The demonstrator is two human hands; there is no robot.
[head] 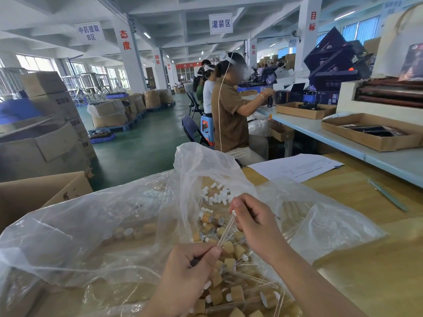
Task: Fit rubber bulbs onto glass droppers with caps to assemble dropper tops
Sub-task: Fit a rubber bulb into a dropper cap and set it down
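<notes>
A thin glass dropper tube [226, 229] runs slantwise between my two hands above an open clear plastic bag [96, 225]. My left hand [190, 277] pinches its lower end at thumb and forefinger. My right hand [254, 220] holds the upper end, where a small white tip shows. Below them lies a heap of tan caps [231, 282] with glass tubes, some bearing white bulbs. Several loose white rubber bulbs [217, 193] lie further back inside the bag.
A cardboard box [34, 193] stands at the left under the bag. On the wooden table [366, 271], a paper sheet [295, 168] and metal tweezers [386, 194] lie at the right. People sit working at a long bench [343, 138] behind.
</notes>
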